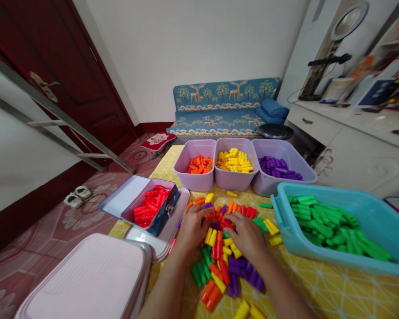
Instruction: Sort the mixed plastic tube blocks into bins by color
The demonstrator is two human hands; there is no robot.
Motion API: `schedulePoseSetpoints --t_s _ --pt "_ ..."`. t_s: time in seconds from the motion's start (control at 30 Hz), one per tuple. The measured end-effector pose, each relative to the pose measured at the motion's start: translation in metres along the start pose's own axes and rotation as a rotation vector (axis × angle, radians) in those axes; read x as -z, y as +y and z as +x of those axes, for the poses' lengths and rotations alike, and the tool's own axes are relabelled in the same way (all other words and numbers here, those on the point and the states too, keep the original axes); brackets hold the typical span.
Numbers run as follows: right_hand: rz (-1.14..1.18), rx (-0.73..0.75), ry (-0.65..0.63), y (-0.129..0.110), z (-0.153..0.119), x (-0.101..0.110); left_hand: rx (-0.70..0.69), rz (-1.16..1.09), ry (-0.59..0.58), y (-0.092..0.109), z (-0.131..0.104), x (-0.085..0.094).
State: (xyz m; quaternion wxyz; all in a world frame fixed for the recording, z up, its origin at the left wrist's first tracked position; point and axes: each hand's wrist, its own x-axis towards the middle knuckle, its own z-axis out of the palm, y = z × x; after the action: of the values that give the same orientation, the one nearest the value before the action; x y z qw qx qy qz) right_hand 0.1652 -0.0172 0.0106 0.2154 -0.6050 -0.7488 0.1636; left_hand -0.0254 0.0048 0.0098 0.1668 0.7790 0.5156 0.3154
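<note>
Both hands are over a loose pile of coloured plastic pieces point(219, 243) on the yellow patterned cloth. My left hand point(195, 223) lies at the pile's left edge, fingers curled near orange and red pieces; what it grips, if anything, is hidden. On the right, my right hand point(245, 232) reaches over the pile with its fingertips at red pieces; its grip is too unclear to tell. Green, purple, yellow, red and orange pieces lie between and below the hands.
Lilac bins hold orange point(194, 179), yellow point(234, 180) and purple pieces point(267, 186). A turquoise tub point(335, 257) of green pieces stands right. An open tin point(159, 226) of red pieces sits left, beyond stacked lids point(86, 274).
</note>
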Motion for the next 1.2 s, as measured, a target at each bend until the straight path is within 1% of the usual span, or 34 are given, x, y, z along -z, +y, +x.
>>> schedulePoseSetpoints --t_s 0.1,0.13,0.2,0.27,0.33,0.4,0.47,0.53,0.63,0.7,0.8,0.9,0.93,0.97,1.0,1.03,1.13,1.17,1.2 --pt "0.207 -0.022 0.109 -0.001 0.001 -0.003 0.003 -0.254 0.100 0.004 0.001 0.001" --pt "0.294 -0.011 0.136 -0.002 0.001 -0.003 -0.001 -0.338 0.112 0.006 0.001 0.002" --pt "0.448 0.031 0.161 -0.005 0.001 -0.004 -0.024 -0.478 0.084 0.011 0.001 0.003" --pt "0.547 0.062 0.168 -0.008 0.000 -0.004 -0.048 -0.572 0.021 0.015 0.000 0.002" --pt "0.633 0.051 0.175 -0.009 0.000 -0.005 -0.033 -0.623 -0.020 0.017 -0.001 0.000" --pt "0.768 -0.010 0.193 -0.009 0.000 -0.005 0.030 -0.657 -0.017 0.017 -0.002 -0.002" --pt "0.930 -0.108 0.231 -0.009 0.000 -0.004 0.109 -0.703 0.027 0.014 -0.002 -0.005" --pt "1.044 -0.186 0.274 -0.009 0.000 -0.002 0.163 -0.746 0.080 0.011 -0.001 -0.005" --pt "1.125 -0.228 0.290 -0.011 0.001 0.002 0.189 -0.679 0.149 0.004 0.000 -0.005" --pt "1.154 -0.231 0.249 -0.012 0.003 0.005 0.176 -0.549 0.180 0.000 0.001 -0.005" --pt "1.141 -0.193 0.111 -0.013 0.007 0.011 0.126 -0.392 0.193 -0.005 0.001 -0.008" --pt "1.002 -0.147 -0.089 -0.015 0.017 0.021 0.084 -0.315 0.163 -0.006 0.001 -0.011" --pt "0.940 -0.129 -0.140 -0.017 0.022 0.025 0.073 -0.293 0.149 -0.007 0.000 -0.012" --pt "0.891 -0.110 -0.161 -0.021 0.027 0.030 0.062 -0.274 0.135 -0.007 0.000 -0.012" --pt "0.869 -0.083 -0.144 -0.026 0.033 0.036 0.051 -0.261 0.126 -0.007 0.000 -0.013" --pt "0.877 -0.054 -0.083 -0.032 0.039 0.041 0.042 -0.254 0.119 -0.007 0.000 -0.013" --pt "1.059 0.087 0.212 -0.048 0.054 0.054 0.032 -0.259 0.116 -0.008 0.000 -0.014" --pt "1.100 0.122 0.287 -0.051 0.057 0.056 0.037 -0.262 0.119 -0.008 0.000 -0.014" --pt "1.111 0.136 0.335 -0.051 0.058 0.056 0.043 -0.263 0.126 -0.008 0.000 -0.013"
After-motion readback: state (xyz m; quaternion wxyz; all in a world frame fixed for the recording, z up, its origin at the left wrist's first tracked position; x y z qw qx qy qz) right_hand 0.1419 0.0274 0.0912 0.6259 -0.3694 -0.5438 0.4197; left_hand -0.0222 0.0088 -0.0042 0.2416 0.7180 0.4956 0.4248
